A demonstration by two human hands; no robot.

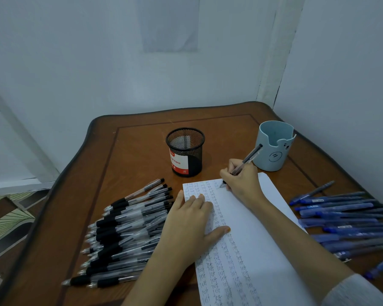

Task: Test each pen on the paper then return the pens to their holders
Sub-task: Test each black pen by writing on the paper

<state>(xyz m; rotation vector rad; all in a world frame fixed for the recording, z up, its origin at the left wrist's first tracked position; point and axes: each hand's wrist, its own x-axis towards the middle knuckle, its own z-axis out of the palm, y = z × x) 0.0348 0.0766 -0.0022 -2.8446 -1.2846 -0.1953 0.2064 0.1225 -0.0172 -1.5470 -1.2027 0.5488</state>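
Pen (249, 157) tip apparently on paper (263, 228)

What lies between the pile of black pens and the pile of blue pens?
In the head view, the paper lies there; the left hand rests flat on it and the right hand holds a pen to it.

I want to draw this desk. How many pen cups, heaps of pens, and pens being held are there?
Pen cups: 2, the black mesh cup and the light blue bear cup
Heaps of pens: 2, the black pens and the blue pens
Pens being held: 1, the pen in the right hand
Total: 5
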